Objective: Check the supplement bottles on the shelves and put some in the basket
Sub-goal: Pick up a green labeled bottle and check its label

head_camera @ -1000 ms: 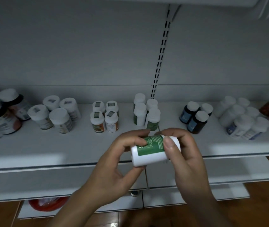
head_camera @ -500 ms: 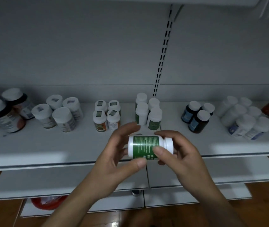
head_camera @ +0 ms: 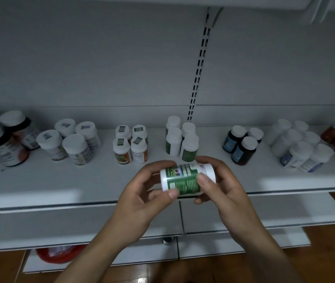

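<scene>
Both hands hold one white bottle with green label (head_camera: 185,181) sideways in front of the shelf (head_camera: 80,180): the left hand (head_camera: 142,203) pinches its base end, the right hand (head_camera: 221,188) its cap end

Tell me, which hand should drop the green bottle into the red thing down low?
Probably the left hand. Both hands hold the white plastic bottle with the green label, but the round red container sits low on the left, away from the right hand.
</scene>
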A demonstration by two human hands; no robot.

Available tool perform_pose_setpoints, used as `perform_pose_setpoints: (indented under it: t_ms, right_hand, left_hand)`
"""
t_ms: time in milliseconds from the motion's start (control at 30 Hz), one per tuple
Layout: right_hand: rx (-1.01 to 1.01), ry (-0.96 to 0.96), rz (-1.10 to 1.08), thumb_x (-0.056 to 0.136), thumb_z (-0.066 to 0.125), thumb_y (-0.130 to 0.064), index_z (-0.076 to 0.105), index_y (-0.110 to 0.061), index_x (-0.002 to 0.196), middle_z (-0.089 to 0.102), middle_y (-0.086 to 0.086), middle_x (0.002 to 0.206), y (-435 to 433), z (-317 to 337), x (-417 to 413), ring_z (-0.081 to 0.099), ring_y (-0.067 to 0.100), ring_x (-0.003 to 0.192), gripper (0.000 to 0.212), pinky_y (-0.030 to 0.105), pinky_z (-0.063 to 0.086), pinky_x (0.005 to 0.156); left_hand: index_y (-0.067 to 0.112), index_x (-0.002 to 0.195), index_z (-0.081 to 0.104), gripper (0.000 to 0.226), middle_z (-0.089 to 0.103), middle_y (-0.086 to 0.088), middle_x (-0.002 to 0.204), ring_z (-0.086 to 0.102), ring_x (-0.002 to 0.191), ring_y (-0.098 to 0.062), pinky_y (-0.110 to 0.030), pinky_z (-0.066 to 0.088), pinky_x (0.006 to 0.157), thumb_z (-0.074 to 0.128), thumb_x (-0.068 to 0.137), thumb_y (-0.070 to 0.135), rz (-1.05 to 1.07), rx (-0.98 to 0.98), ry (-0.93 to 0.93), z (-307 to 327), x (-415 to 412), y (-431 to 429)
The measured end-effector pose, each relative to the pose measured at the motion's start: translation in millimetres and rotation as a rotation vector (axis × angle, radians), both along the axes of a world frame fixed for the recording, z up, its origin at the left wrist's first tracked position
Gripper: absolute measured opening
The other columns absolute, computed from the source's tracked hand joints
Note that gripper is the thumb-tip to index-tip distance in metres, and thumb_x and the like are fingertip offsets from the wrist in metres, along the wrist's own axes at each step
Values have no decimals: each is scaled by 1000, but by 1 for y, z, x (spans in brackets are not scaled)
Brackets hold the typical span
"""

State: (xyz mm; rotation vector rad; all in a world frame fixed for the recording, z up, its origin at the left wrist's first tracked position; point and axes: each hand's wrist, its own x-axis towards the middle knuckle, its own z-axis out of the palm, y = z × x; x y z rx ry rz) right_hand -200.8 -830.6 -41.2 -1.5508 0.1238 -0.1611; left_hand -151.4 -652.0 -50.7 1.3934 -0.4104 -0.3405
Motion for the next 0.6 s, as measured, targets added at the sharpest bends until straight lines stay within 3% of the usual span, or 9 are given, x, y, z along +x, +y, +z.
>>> perform_pose_setpoints:
  t_ms: [67, 167, 300, 433, 533, 600]
  right_hand:
    - [1, -21, 31, 85, 61, -29, 55, -28, 123, 68, -10, 106, 0, 0, -3, 68, 12, 90, 39, 26, 56, 67]
    - [4, -30, -19, 83, 63, -31, 59, -26, 117, 70, -7, 100, 1, -2, -4, 69, 12, 84, 35, 25, 56, 64]
    - [0, -1, -65, 81, 61, -34, 61, -23, 112, 71, -2, 95, 2, -3, 0, 68, 13, 68, 33, 22, 54, 59]
    - [-9, -20, 27, 83, 64, -35, 53, -27, 126, 68, -9, 106, 1, -2, -3, 69, 14, 79, 45, 24, 56, 65]
    - [13, -35, -7, 82, 61, -26, 57, -22, 122, 68, -7, 101, 1, -3, 0, 68, 11, 75, 40, 22, 54, 62]
    - [4, -25, -34, 80, 63, -28, 60, -22, 116, 69, -6, 97, 3, -3, 3, 66, 10, 70, 36, 22, 53, 61]
  left_hand:
    - [19, 115, 65, 38, 72, 0, 106, 68, 99, -16, -20, 53, 77, 71, 79, 32, 37, 35, 13, 2, 1, -1]
    - [18, 116, 65, 42, 72, 1, 108, 67, 102, -15, -18, 52, 79, 64, 82, 41, 26, 85, 14, 0, 0, -2]
    - [29, 124, 58, 50, 66, 3, 120, 66, 109, -18, -23, 53, 85, 72, 76, 30, -26, 44, -37, -6, -2, -1]
    - [30, 113, 67, 42, 71, 2, 109, 68, 101, -16, -19, 53, 79, 69, 74, 42, 53, 40, 15, -6, 1, -1]
    - [27, 114, 68, 46, 71, 0, 108, 66, 100, -23, -23, 54, 81, 60, 77, 53, 38, 96, 37, -7, 2, 0]
    - [28, 120, 62, 49, 69, 6, 111, 67, 102, -16, -21, 53, 82, 63, 76, 49, 7, 88, 33, -8, 0, 0]
